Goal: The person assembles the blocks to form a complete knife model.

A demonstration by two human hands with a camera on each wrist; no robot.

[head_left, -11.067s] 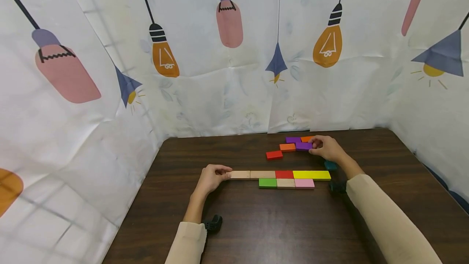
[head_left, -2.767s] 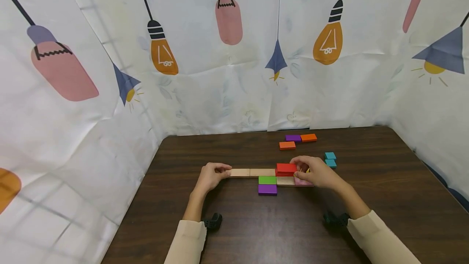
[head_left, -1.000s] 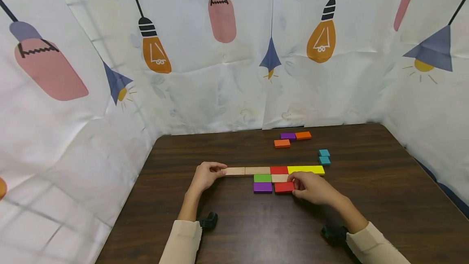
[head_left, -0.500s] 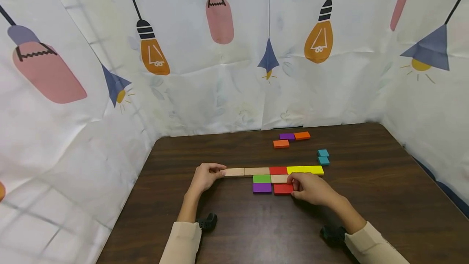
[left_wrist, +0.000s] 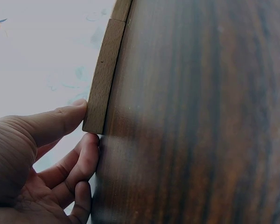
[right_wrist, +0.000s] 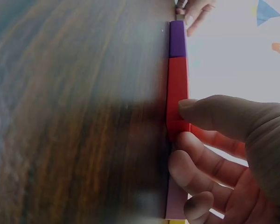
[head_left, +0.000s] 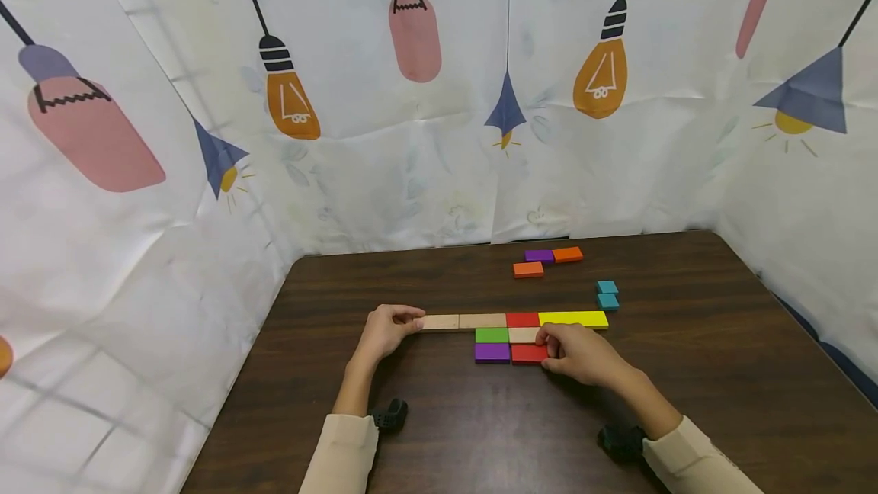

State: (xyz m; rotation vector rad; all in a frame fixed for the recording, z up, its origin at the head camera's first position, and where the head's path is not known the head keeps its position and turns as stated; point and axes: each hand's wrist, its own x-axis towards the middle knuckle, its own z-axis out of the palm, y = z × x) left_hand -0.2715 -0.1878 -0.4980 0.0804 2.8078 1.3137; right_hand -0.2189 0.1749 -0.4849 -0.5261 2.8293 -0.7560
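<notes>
**Red block in the front row**

Your right hand (head_left: 579,353) pinches the red block (head_left: 527,354), which lies on the table (head_left: 686,402) touching the purple block (head_left: 491,352). Your left hand (head_left: 386,329) pinches the end of the plain wooden block (head_left: 440,322).

My right hand (head_left: 579,355) pinches a flat red rectangular wooden block (head_left: 528,354) lying on the dark wooden worktop (head_left: 686,372), flush against a purple block (head_left: 491,352), toward the near edge. My left hand (head_left: 386,330) pinches the end of a plain wooden block (head_left: 440,322), leftmost in its row.
</notes>
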